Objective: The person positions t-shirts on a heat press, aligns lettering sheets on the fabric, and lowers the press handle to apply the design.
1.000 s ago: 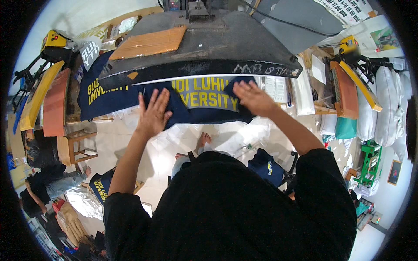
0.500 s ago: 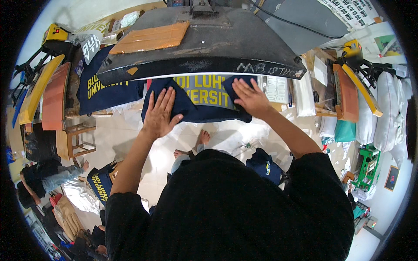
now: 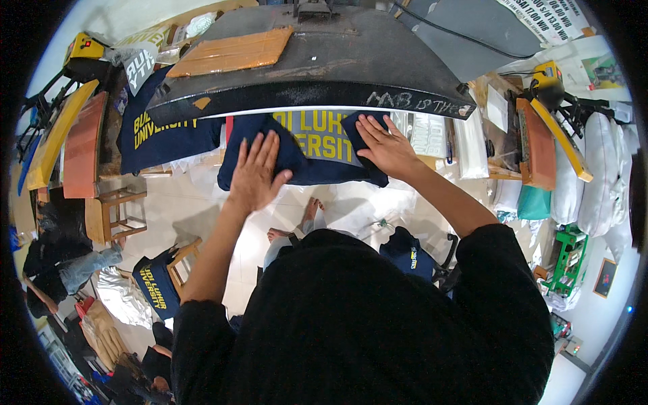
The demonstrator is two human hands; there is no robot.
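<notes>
A navy shirt [image 3: 317, 173] lies under the raised black upper plate of a heat press [image 3: 324, 71]. On its middle shows a greyish panel with yellow block letters [image 3: 317, 138]; the far part is hidden beneath the plate. My left hand [image 3: 260, 172] rests flat on the shirt's left side, fingers stretched toward the press. On a folded-in navy part at the right, my right hand [image 3: 385, 145] lies with its fingers extended. Neither hand grips anything.
Another navy shirt with yellow letters [image 3: 169, 138] lies to the left. Smaller presses with orange-brown pads [image 3: 86, 145] [image 3: 536, 143] flank the bench. A tape-wrapped brown board [image 3: 229, 52] sits on the plate. Behind left are a draped chair [image 3: 156, 283] and another person [image 3: 54, 270].
My left hand has slid slightly right across the fabric. The right hand has shifted a little to the left, and the folded part beneath it sits a bit further in.
</notes>
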